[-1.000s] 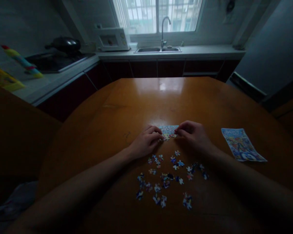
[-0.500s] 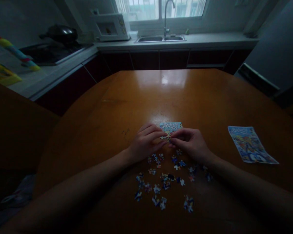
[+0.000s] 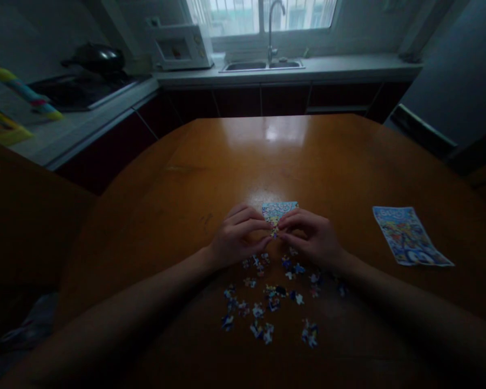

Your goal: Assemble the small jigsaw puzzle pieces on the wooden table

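Note:
A small, partly joined jigsaw panel [image 3: 279, 210] lies on the round wooden table [image 3: 210, 178]. My left hand [image 3: 235, 237] and my right hand [image 3: 311, 237] meet at the panel's near edge, fingers curled and pinched together over a small puzzle piece [image 3: 274, 233] between the fingertips. Which hand actually grips it is hard to tell in the dim light. Several loose puzzle pieces [image 3: 271, 302] lie scattered on the table just in front of both wrists.
A colourful printed sheet [image 3: 409, 235] lies on the table to the right. Behind the table runs a kitchen counter with a sink [image 3: 263, 65], a microwave [image 3: 182, 47] and a stove with a pot [image 3: 97, 56]. Bright packages [image 3: 8, 124] rest at far left.
My right hand slid left from the panel's right side until its fingertips met the left hand's at the panel's near edge. The view also tilted down a little.

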Available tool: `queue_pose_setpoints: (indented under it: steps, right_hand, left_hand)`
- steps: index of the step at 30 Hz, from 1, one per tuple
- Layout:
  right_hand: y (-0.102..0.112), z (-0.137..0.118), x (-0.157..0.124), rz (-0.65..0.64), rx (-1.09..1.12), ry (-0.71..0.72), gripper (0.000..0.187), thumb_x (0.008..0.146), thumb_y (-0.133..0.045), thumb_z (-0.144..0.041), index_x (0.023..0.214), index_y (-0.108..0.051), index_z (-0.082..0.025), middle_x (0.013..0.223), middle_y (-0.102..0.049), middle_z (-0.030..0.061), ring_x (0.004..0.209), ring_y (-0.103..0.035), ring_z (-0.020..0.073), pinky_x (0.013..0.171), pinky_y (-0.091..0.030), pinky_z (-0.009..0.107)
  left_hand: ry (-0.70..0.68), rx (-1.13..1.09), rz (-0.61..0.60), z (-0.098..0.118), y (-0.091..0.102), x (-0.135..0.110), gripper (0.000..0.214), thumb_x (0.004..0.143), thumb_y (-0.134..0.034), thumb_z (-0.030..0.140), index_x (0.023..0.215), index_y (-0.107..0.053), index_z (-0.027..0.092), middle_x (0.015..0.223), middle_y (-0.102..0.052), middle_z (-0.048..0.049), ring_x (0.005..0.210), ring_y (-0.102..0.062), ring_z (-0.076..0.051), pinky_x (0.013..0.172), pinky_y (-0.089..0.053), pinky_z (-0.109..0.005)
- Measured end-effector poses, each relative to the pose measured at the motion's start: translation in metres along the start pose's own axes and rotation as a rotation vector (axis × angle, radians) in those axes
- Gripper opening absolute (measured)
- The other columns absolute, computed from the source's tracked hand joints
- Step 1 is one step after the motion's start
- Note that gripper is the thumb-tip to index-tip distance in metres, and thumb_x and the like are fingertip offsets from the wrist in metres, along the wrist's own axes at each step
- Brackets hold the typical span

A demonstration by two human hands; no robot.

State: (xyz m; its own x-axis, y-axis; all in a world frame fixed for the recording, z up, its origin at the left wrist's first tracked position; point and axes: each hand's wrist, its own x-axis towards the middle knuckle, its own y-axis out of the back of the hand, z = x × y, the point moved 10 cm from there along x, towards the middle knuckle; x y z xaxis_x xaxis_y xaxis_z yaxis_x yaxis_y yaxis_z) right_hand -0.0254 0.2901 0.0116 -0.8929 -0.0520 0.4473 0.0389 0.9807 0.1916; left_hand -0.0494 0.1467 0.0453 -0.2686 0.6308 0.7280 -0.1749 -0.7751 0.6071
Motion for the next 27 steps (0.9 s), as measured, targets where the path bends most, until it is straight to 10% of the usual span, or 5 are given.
queue_pose_setpoints:
  steps: [7, 17, 27]
  right_hand:
    - [-0.006, -0.034, -0.006, -0.051, -0.188, 0.38, 0.009, 0.09, -0.071, -0.017, 0.097, -0.073, -0.02, 0.094, -0.073, 0.0068, 0.086, -0.07, 0.0159, 0.075, -0.061, 0.031]
    - [0.019, -0.005, 0.009, 0.011, -0.363, 0.202, 0.011, 0.089, -0.068, -0.023, 0.09, -0.078, -0.026, 0.092, -0.074, 0.0072, 0.085, -0.068, 0.0211, 0.075, -0.057, 0.039]
    - [-0.001, 0.015, 0.005, -0.23, -0.595, 0.267, 0.017, 0.093, -0.062, -0.02, 0.09, -0.078, -0.024, 0.091, -0.073, 0.006, 0.086, -0.06, 0.0202, 0.078, -0.052, 0.036]
  left_hand:
    - [0.041, -0.069, -0.019, -0.004, -0.002, 0.0, 0.017, 0.087, -0.075, 0.023, 0.102, -0.07, 0.019, 0.089, -0.069, -0.005, 0.084, -0.061, -0.017, 0.076, -0.052, -0.032]
    - [0.176, -0.009, -0.165, -0.023, -0.018, -0.004, 0.014, 0.097, -0.059, 0.02, 0.106, -0.07, 0.019, 0.104, -0.072, -0.0073, 0.099, -0.061, -0.02, 0.089, -0.052, -0.037]
    - [0.12, 0.108, -0.403, -0.028, -0.045, -0.021, 0.032, 0.094, -0.06, 0.017, 0.123, -0.069, 0.026, 0.131, -0.068, -0.0032, 0.115, -0.054, -0.024, 0.104, -0.048, -0.046]
